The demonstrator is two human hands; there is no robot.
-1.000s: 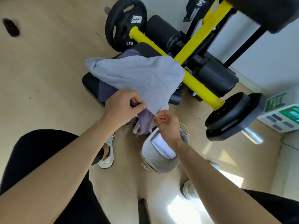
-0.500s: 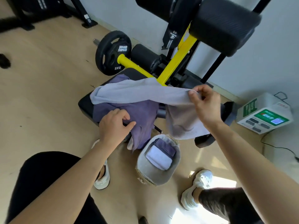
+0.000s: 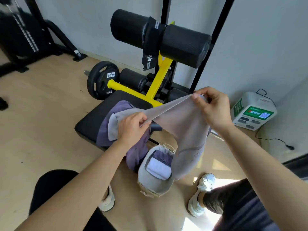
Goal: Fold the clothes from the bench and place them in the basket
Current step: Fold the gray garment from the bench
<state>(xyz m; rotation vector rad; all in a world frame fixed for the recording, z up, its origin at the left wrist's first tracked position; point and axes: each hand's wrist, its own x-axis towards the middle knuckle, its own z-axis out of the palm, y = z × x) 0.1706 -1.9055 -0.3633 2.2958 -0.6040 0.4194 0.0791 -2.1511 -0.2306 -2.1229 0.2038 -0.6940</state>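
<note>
The left hand (image 3: 132, 129) and the right hand (image 3: 215, 109) hold one light grey garment (image 3: 183, 132) stretched between them, above the near right corner of the black padded surface (image 3: 93, 120). The left fingers (image 3: 143, 120) are curled and pinch the upper edge of the cloth just over the surface. The right fingers (image 3: 198, 99) pinch the same edge higher, beyond the right edge of the surface, so this edge makes a tight line that rises from left to right. Below this line the rest of the grey garment hangs loose, and its lower end comes in front of the right rim of the basket (image 3: 150, 187). I cannot tell if it touches the rim.

A purple garment (image 3: 105, 130) lies crumpled on the right part of the surface and falls over the near edge, down beside the basket. The basket is grey and stands on the wooden floor (image 3: 41, 130), just before the near right corner of the surface. Inside it lie a folded dark purple piece (image 3: 162, 156) and, touching it on the nearer side, a folded white piece (image 3: 158, 169).

Behind the far edge of the surface there are a yellow frame (image 3: 160, 75), a black weight plate (image 3: 101, 80) and, higher, two black foam rollers (image 3: 183, 45). A white box (image 3: 253, 110) with a green label sits on the floor by the wall, well apart from the right edge.
</note>
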